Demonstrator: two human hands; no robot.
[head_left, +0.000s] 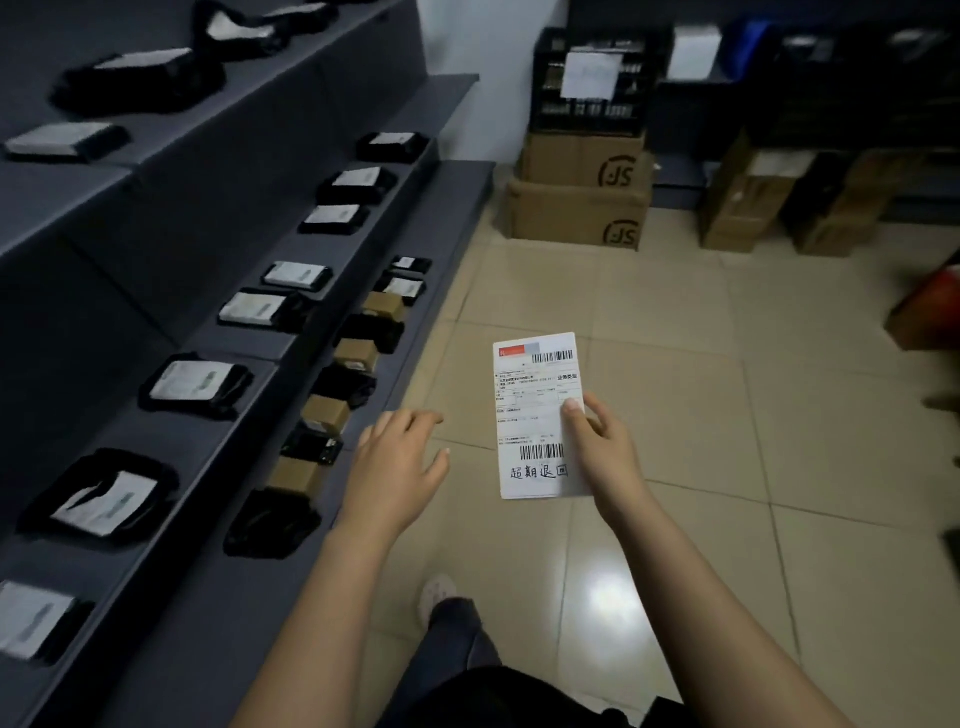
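Note:
My right hand (597, 447) pinches a white shipping label (535, 410) by its right edge, thumb on the printed face. The label is upright over the tiled floor and carries two barcodes and handwritten characters at the bottom. My left hand (395, 467) hovers just left of it, fingers relaxed and spread, holding nothing, near the front edge of the lowest shelf step. On that step lie small brown boxes (324, 413) and black parcels (270, 525) in a row.
Dark grey stepped shelving (447, 218) fills the left side, with several black labelled parcels (195, 382) on each tier. Stacked cardboard boxes (579, 208) and a black crate (592, 83) stand at the back wall. More cartons (743, 202) sit to the right. My shoe (439, 595) is on the floor below.

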